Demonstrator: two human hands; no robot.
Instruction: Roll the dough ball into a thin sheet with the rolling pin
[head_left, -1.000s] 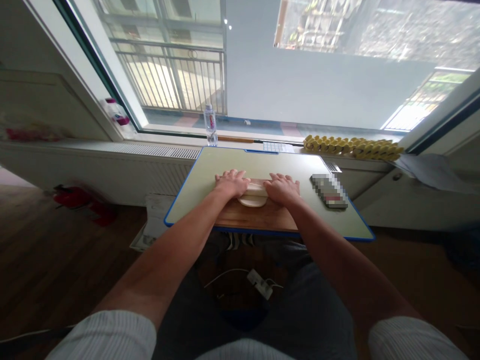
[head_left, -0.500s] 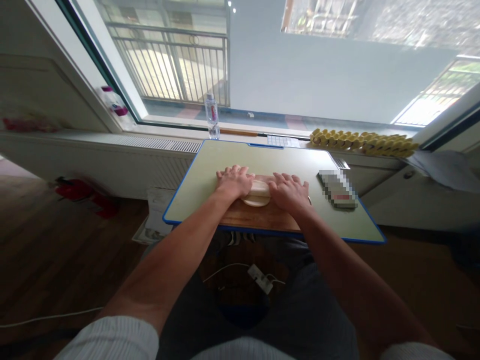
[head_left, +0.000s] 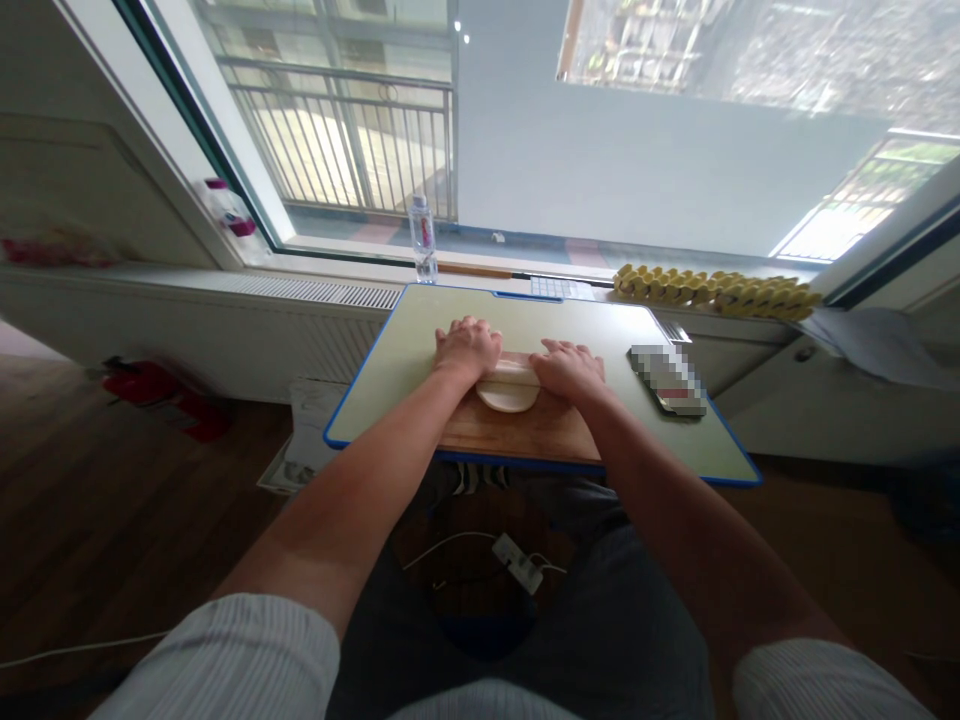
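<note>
Around the bench (head_left: 390, 385) I can see a clear bottle (head_left: 424, 245) by the window at eleven o'clock, a bumpy yellow strip (head_left: 667, 286) at two, a pixelated slab (head_left: 669, 380) at three, a white power strip (head_left: 517, 563) below at six, and a red extinguisher (head_left: 169, 398) at nine.

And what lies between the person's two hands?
In the head view, the middle of a pale rolling pin bridges the left hand and right hand, with pale dough beneath it.
</note>
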